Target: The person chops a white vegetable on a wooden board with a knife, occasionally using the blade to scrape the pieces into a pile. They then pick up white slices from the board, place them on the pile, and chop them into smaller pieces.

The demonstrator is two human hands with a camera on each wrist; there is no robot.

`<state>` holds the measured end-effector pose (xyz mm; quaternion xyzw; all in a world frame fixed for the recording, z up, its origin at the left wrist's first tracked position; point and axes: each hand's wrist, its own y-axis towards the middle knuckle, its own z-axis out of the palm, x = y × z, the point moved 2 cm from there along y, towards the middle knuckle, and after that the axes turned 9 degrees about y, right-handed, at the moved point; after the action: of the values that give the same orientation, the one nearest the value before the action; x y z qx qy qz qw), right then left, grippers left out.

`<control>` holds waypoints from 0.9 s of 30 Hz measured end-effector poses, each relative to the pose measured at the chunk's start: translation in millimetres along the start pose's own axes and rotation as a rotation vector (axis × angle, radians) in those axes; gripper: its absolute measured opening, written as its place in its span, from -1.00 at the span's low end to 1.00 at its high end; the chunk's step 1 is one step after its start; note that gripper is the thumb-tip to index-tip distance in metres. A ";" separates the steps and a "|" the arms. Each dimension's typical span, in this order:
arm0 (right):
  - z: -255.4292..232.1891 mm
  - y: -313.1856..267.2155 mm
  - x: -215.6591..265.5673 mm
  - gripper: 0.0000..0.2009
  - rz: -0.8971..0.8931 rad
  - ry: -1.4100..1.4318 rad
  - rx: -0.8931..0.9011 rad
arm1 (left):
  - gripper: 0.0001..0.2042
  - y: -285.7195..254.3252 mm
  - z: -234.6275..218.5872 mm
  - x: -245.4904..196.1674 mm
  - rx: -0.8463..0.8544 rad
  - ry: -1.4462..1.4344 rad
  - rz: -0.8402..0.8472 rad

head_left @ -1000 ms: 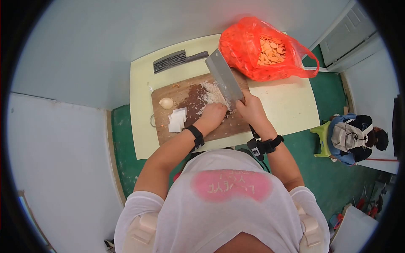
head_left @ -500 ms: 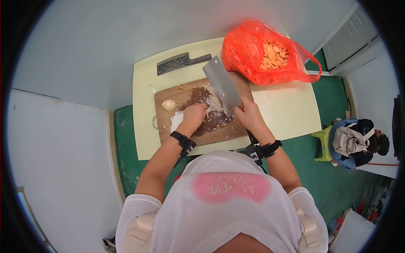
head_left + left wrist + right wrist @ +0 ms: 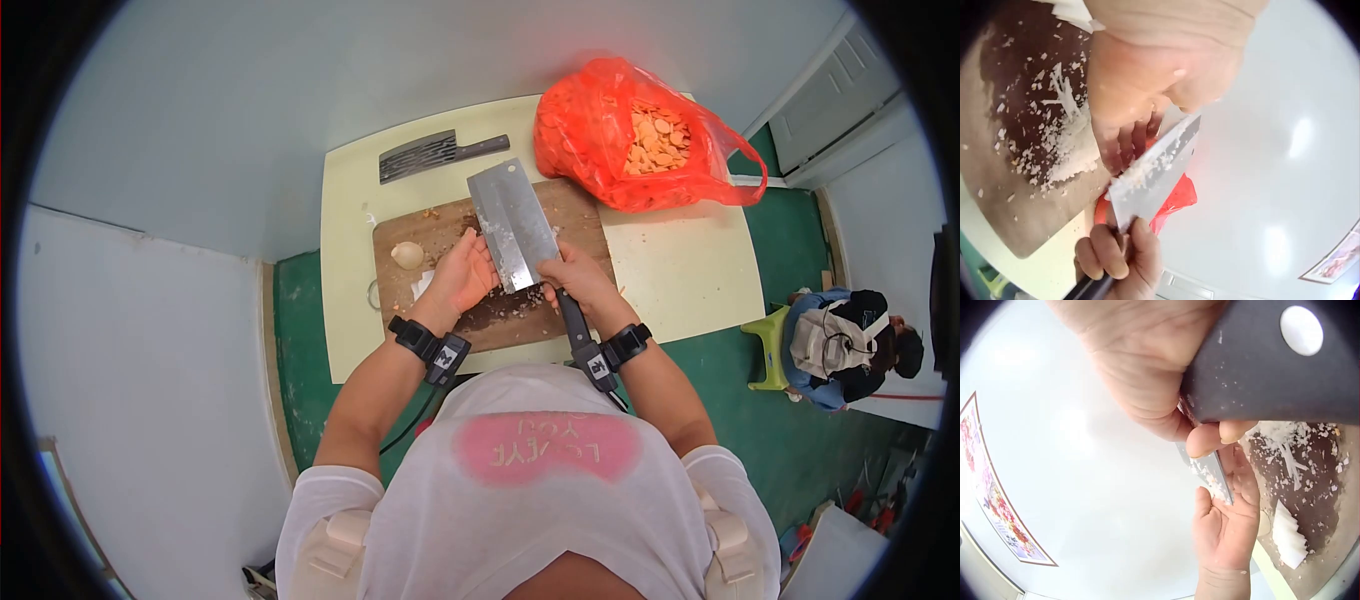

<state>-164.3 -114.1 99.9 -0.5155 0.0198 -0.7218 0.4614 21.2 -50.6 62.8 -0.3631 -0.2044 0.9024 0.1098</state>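
My right hand (image 3: 582, 275) grips a cleaver (image 3: 512, 225) by its dark handle, the broad blade tilted flat above the cutting board (image 3: 590, 222). Finely chopped white bits cling to the blade's face. Beside the edge, my left hand (image 3: 463, 278) has its palm turned up and fingers extended, the fingertips right at the blade in the left wrist view. A few crumbs stick to its skin. Below, a heap of minced white pieces (image 3: 1075, 147) with some thin shreds lies on the board's damp, dark patch. Overlapping white slices (image 3: 1288, 534) rest nearby.
A peeled onion-like bulb (image 3: 407, 255) sits at the board's left. Behind the board lies a second cleaver (image 3: 420, 157) with a patterned blade. A red plastic bag (image 3: 580, 130) of orange slices (image 3: 658, 140) stands at back right. Someone sits on a green stool (image 3: 768, 350).
The left hand moved left off the chopped heap, then turned palm up beside the blade. The cleaver was lifted and rolled so its flat face shows, with the right hand still holding it.
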 end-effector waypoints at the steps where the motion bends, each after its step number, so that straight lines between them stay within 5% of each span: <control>1: -0.1 0.0 -1.7 -0.79 0.041 -0.003 -0.009 | -0.52 0.6 -1.5 1.7 -0.008 -0.016 -0.008; 15: -18.4 1.8 -8.9 -0.74 -0.021 -0.118 -0.101 | -0.70 -0.1 -40.5 6.9 -0.138 0.033 -0.157; 21: -24.6 -6.7 -9.0 -0.72 -0.115 -0.279 -0.145 | -0.74 14.8 -45.3 4.5 -0.367 0.688 0.072; 23: -21.3 -13.4 -7.2 -0.71 -0.151 -0.307 -0.155 | -0.73 12.7 -35.7 6.1 -0.417 1.370 0.235; 27: -22.3 -17.4 -7.9 -0.70 -0.181 -0.471 -0.227 | -0.71 4.6 -29.3 20.8 -0.349 1.609 0.499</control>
<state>-192.2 -108.7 92.5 -0.7174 -0.0533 -0.6133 0.3262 26.7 -39.0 28.9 -0.9383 -0.1143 0.3241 -0.0376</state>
